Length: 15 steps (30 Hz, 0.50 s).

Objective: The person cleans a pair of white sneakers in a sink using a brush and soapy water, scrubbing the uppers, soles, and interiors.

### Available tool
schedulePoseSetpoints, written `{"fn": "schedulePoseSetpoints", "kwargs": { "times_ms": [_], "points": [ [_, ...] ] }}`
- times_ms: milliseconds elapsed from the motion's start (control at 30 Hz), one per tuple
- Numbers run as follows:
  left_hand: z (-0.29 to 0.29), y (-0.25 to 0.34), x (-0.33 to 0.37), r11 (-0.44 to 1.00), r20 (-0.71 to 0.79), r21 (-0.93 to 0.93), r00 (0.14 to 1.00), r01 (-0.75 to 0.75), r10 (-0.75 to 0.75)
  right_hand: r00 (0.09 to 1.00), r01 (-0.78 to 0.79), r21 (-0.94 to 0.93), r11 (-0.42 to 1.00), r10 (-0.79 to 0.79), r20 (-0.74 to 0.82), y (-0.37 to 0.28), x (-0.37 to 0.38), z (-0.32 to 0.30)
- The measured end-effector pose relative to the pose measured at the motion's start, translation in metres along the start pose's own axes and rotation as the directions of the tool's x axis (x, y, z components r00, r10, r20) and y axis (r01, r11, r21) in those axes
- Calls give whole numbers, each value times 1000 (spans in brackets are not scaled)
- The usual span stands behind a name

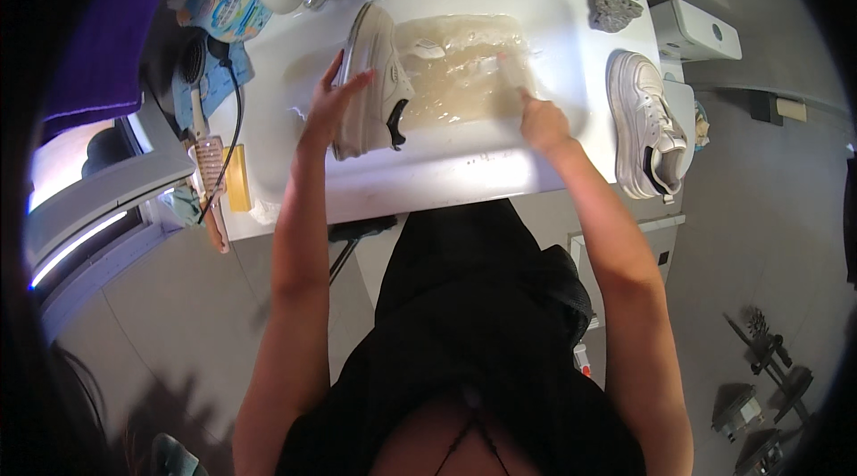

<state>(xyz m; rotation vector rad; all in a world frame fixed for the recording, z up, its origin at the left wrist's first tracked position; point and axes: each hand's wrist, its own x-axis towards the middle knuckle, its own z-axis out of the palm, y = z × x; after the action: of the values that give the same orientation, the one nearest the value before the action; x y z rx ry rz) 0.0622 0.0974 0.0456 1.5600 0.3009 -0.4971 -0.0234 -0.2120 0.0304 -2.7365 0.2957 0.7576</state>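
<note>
Sneaker (386,65) hung tipped over the sink's (420,174) left side, its sole (354,129) clamped between thumb and fingers of your left hand (328,114); your right hand (545,125) curled round a blurred thing, possibly a brush (514,74).

Two white shoes (379,99) (636,114) — one left, one right; two hands (330,110) (544,124), one on each side; one sink (406,175), one yellow block (237,179) at left, one crumpled grey puff (614,7) and one white box (698,30) at far right
</note>
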Motion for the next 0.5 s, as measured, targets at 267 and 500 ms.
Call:
{"fn": "schedulePoseSetpoints", "kwargs": {
  "times_ms": [267,500],
  "points": [
    [-32,-4,13,999,-68,31,997,-31,33,832,511,129,850,-527,172,-107,-74,-2],
    [-62,-3,20,983,-112,161,988,-86,105,728,686,-75,724,-683,64,-56,-137,0]
  ]
}}
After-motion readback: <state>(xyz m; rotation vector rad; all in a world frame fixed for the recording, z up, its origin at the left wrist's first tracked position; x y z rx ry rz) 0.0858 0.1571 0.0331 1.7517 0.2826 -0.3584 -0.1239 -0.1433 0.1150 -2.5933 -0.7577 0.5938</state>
